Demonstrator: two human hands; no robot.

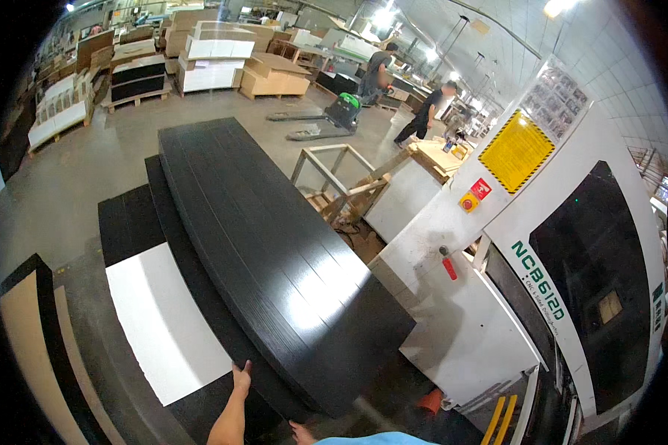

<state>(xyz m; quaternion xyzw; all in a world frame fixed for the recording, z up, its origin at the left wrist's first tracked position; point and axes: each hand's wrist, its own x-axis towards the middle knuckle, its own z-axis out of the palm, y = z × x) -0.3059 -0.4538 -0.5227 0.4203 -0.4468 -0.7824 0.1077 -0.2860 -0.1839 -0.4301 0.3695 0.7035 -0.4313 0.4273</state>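
Note:
A long black wood-grain panel (260, 245) runs from the near middle toward the far left, raised above a stack of more black panels (172, 222). My left hand (240, 378) presses against the panel's near left edge, fingers up. My right hand (302, 431) shows only partly at the bottom, under the panel's near end; its grip is hard to make out. A bit of blue sleeve (371, 439) shows at the lower edge.
A big white machine (497, 245) with a dark window, yellow label and red button stands right. A white board (163, 319) lies left below the stack. Wooden frames (334, 178), a pallet truck (334, 119), stacked boards (215, 59) and two people (404, 96) are farther back.

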